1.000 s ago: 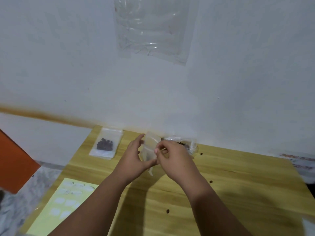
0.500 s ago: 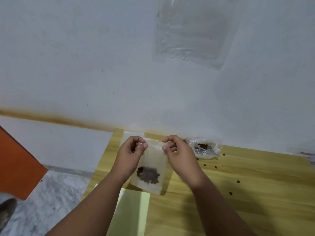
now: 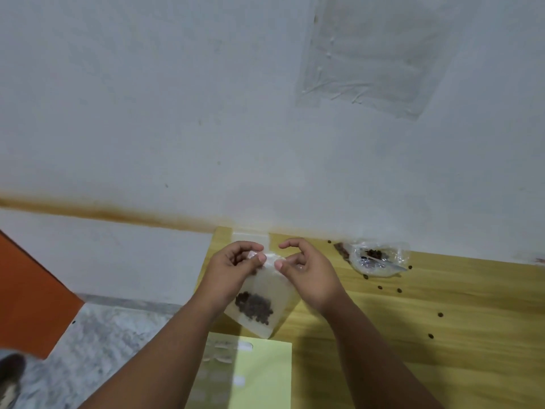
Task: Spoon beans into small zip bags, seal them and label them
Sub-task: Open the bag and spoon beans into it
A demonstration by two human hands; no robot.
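Observation:
I hold a small clear zip bag (image 3: pixel 272 290) upright above the wooden table (image 3: pixel 442 320); dark beans (image 3: pixel 255 308) fill its bottom. My left hand (image 3: pixel 233 271) pinches the bag's top left corner between thumb and fingers. My right hand (image 3: pixel 306 271) pinches the top edge just beside it with its thumb, the index finger arched above. A second zip bag (image 3: pixel 250 236) lies flat at the table's back edge behind my hands, mostly hidden. A crumpled plastic bag of beans (image 3: pixel 376 258) with a spoon inside lies at the back right.
A yellow-green label sheet (image 3: pixel 259 376) with white stickers lies at the table's near left. Several loose beans (image 3: pixel 439 314) are scattered over the right of the table. The wall stands right behind; an orange panel (image 3: pixel 26 293) and marble floor (image 3: pixel 97 335) are left.
The bag with beans was turned upright and hangs lower; my hands moved from its middle to its top edge and then closer together. The view shifted left.

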